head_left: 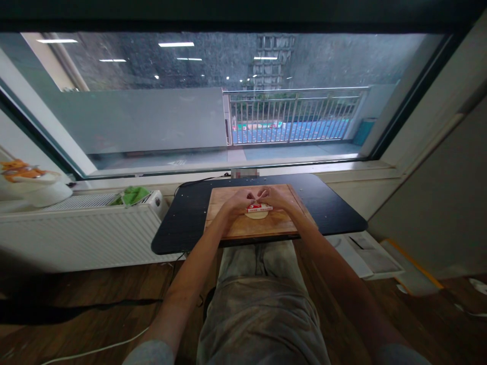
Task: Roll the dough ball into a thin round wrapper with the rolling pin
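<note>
A narrow box or packet with red and white print [259, 208] is at the middle of a wooden board [232, 230]. Just in front of it, partly covered, lies a pale flat round piece [257, 215] that looks like dough. My left hand [240, 199] and my right hand [274, 195] come together right behind the packet. Their fingers are closed in a pinch, the fingertips nearly meeting. What they pinch is too small to make out, and I cannot tell whether they touch the packet.
The board rests on a black table [331, 213] with small pale crumbs on it. A window [152, 121] is behind. To the left stands a white radiator [83, 233] with a green cloth [133, 195] on top. A white drawer unit [367, 253] is at the lower right.
</note>
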Demonstrator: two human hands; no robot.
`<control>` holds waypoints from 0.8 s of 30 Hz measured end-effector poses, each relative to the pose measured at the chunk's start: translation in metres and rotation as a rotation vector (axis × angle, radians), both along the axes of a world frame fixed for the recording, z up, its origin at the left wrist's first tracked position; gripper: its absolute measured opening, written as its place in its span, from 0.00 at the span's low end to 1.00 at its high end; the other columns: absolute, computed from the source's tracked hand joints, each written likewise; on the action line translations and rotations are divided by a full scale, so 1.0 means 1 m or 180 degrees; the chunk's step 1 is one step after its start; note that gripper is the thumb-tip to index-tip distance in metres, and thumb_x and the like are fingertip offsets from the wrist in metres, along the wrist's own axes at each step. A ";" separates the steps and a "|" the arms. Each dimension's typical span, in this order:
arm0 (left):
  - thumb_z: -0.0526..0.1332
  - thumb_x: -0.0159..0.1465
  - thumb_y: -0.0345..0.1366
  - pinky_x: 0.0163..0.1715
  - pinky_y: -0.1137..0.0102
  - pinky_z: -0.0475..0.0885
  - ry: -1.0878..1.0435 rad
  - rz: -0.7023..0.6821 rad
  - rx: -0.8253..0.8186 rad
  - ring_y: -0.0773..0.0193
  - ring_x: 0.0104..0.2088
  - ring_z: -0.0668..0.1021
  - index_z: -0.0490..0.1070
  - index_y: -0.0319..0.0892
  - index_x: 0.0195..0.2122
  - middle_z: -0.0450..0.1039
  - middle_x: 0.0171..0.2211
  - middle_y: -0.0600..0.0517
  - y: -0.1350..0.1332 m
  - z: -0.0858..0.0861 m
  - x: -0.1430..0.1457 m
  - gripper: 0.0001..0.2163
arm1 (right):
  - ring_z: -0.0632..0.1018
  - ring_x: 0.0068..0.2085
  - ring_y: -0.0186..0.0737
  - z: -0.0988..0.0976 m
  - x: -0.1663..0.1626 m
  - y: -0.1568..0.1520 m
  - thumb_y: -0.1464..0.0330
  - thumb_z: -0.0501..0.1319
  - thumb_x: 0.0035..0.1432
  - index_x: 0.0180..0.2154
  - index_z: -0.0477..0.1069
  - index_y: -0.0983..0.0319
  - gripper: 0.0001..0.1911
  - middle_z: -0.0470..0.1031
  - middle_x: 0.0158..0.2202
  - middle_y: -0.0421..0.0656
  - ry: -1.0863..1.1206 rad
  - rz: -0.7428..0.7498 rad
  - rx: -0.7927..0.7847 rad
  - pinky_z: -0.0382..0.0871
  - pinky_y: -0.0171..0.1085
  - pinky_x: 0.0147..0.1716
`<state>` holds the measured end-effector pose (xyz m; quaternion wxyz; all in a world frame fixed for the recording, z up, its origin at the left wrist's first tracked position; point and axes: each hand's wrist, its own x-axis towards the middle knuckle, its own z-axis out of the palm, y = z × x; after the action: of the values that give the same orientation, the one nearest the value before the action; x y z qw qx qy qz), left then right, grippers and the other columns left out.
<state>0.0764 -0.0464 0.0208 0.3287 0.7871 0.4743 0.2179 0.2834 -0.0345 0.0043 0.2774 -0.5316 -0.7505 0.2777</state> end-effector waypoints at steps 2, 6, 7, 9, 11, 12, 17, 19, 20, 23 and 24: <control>0.66 0.54 0.35 0.31 0.72 0.70 -0.0140 -0.0024 0.0045 0.62 0.31 0.78 0.84 0.37 0.30 0.81 0.30 0.50 0.000 -0.002 0.000 0.08 | 0.78 0.29 0.37 -0.001 0.000 0.001 0.66 0.73 0.53 0.28 0.81 0.62 0.06 0.83 0.25 0.42 -0.0003 0.0012 0.0045 0.67 0.32 0.28; 0.63 0.53 0.30 0.33 0.72 0.70 -0.0221 -0.0035 0.0205 0.63 0.31 0.78 0.86 0.37 0.31 0.82 0.30 0.50 0.002 -0.005 0.002 0.10 | 0.81 0.32 0.40 -0.003 0.002 0.004 0.65 0.72 0.52 0.28 0.82 0.61 0.06 0.83 0.26 0.42 0.0098 0.0176 0.0136 0.72 0.33 0.33; 0.61 0.53 0.29 0.33 0.72 0.70 -0.0176 -0.0071 0.0247 0.63 0.31 0.78 0.86 0.37 0.31 0.82 0.30 0.50 0.003 -0.005 0.002 0.12 | 0.81 0.33 0.41 -0.004 0.003 0.004 0.65 0.71 0.53 0.27 0.82 0.61 0.06 0.84 0.27 0.42 0.0166 0.0219 0.0165 0.73 0.34 0.34; 0.59 0.53 0.28 0.35 0.72 0.70 -0.0041 -0.0163 0.0333 0.64 0.31 0.77 0.87 0.37 0.32 0.82 0.30 0.51 0.004 -0.004 0.002 0.14 | 0.82 0.35 0.42 -0.007 0.004 0.006 0.66 0.69 0.52 0.27 0.82 0.61 0.06 0.85 0.29 0.42 0.0338 0.0303 0.0185 0.75 0.35 0.37; 0.58 0.54 0.28 0.35 0.72 0.70 0.0077 -0.0224 0.0413 0.63 0.31 0.77 0.88 0.37 0.32 0.82 0.29 0.51 0.004 -0.003 0.001 0.16 | 0.83 0.35 0.42 -0.008 0.005 0.006 0.67 0.68 0.51 0.26 0.81 0.60 0.05 0.86 0.30 0.43 0.0488 0.0355 0.0145 0.77 0.36 0.39; 0.58 0.54 0.28 0.36 0.72 0.70 0.0112 -0.0236 0.0433 0.63 0.31 0.77 0.88 0.37 0.33 0.82 0.29 0.51 0.004 -0.002 0.001 0.16 | 0.83 0.35 0.42 -0.008 0.004 0.007 0.68 0.68 0.50 0.26 0.81 0.60 0.04 0.86 0.30 0.43 0.0543 0.0362 0.0113 0.77 0.36 0.40; 0.58 0.55 0.30 0.34 0.72 0.69 0.0086 -0.0246 0.0282 0.62 0.32 0.78 0.90 0.38 0.37 0.83 0.31 0.52 0.003 -0.002 -0.002 0.18 | 0.83 0.36 0.42 -0.003 0.002 0.002 0.70 0.65 0.48 0.25 0.80 0.60 0.04 0.86 0.30 0.43 0.0634 0.0301 0.0039 0.77 0.35 0.39; 0.59 0.56 0.30 0.34 0.72 0.68 0.0064 -0.0266 0.0295 0.63 0.32 0.78 0.90 0.38 0.36 0.83 0.30 0.51 0.003 -0.002 -0.001 0.17 | 0.84 0.36 0.43 0.001 0.001 -0.002 0.70 0.66 0.49 0.26 0.81 0.60 0.04 0.86 0.29 0.43 0.0472 0.0256 0.0089 0.76 0.34 0.38; 0.59 0.57 0.30 0.33 0.72 0.68 0.0065 -0.0273 0.0321 0.63 0.31 0.77 0.89 0.38 0.35 0.82 0.29 0.51 0.003 -0.002 -0.001 0.16 | 0.84 0.37 0.43 0.003 0.000 -0.004 0.69 0.66 0.50 0.26 0.81 0.60 0.04 0.86 0.29 0.43 0.0365 0.0224 0.0125 0.75 0.34 0.37; 0.60 0.59 0.32 0.31 0.72 0.66 0.0049 -0.0243 0.0362 0.64 0.30 0.75 0.87 0.36 0.31 0.79 0.27 0.52 0.004 -0.002 0.001 0.13 | 0.84 0.37 0.45 0.008 -0.002 -0.008 0.69 0.67 0.53 0.28 0.83 0.60 0.05 0.86 0.30 0.43 0.0101 0.0089 0.0209 0.73 0.34 0.36; 0.61 0.59 0.33 0.31 0.72 0.65 0.0010 -0.0195 0.0342 0.64 0.29 0.75 0.86 0.36 0.31 0.79 0.27 0.52 0.004 -0.003 0.002 0.12 | 0.83 0.37 0.46 0.009 -0.003 -0.009 0.69 0.68 0.54 0.29 0.84 0.60 0.05 0.86 0.29 0.43 0.0047 0.0042 0.0227 0.73 0.34 0.35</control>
<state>0.0788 -0.0428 0.0180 0.2918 0.8181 0.4380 0.2317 0.2808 -0.0440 0.0132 0.3000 -0.5144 -0.7613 0.2565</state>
